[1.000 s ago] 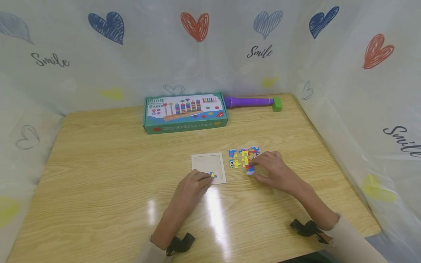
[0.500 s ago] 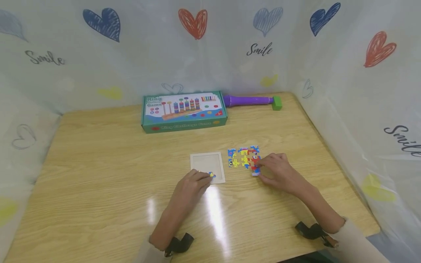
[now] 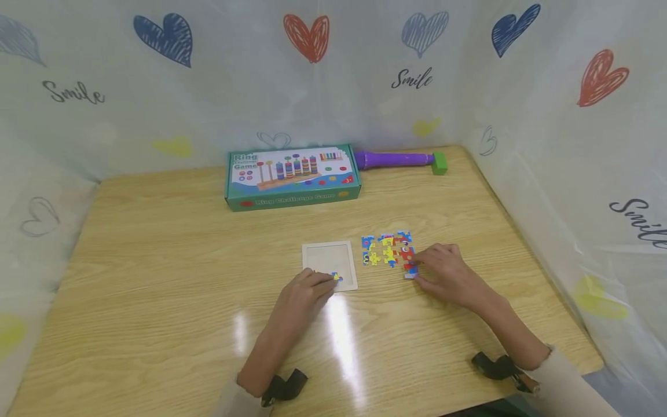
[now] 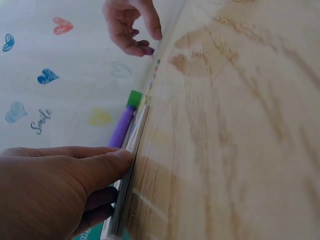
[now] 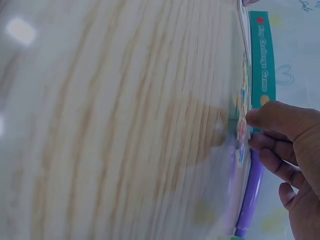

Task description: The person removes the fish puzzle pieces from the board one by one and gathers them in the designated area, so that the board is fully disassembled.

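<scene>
In the head view a square wooden puzzle tray [image 3: 329,244] lies on the table. My left hand [image 3: 304,293] reaches over its front left part, and its fingertips pinch a small blue and yellow puzzle piece [image 3: 336,277] within the frame. In the left wrist view the thumb of my left hand [image 4: 65,185] lies by the tray's edge [image 4: 131,185]. To the right, my right hand [image 3: 448,277] holds a red and blue puzzle piece [image 3: 411,270] between thumb and fingers, low at the tabletop. Close by lie several other puzzle pieces [image 3: 388,241] in loose rows.
Behind, a green Ring Challenge Game box [image 3: 293,178] stands against the printed curtain [image 3: 354,104]. A purple microphone-shaped toy [image 3: 394,160] lies beside it, with a green block [image 3: 439,164] at its end. Curtain also borders the wooden table [image 3: 182,260] on both sides.
My right hand has shifted right, and the red and blue piece has slid right with it, below the right column of pieces. My left hand stays in place at the tray.
</scene>
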The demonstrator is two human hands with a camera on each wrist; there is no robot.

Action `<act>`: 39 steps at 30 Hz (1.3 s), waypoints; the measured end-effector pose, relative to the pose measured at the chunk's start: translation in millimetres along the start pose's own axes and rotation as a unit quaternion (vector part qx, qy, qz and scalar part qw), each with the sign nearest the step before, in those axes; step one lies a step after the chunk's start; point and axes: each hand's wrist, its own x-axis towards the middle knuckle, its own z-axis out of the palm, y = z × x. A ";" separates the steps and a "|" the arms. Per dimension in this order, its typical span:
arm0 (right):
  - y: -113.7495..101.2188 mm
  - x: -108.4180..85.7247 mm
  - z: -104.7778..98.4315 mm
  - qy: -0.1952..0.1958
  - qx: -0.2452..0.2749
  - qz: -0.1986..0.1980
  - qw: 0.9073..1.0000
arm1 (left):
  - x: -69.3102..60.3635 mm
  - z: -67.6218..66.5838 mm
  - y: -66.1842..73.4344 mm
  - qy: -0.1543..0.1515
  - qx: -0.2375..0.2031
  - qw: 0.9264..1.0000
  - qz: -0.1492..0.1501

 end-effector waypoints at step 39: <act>-1.1 1.1 0.2 -0.051 0.003 0.029 0.998 | -0.7 1.5 -1.9 0.011 -0.009 1.000 0.005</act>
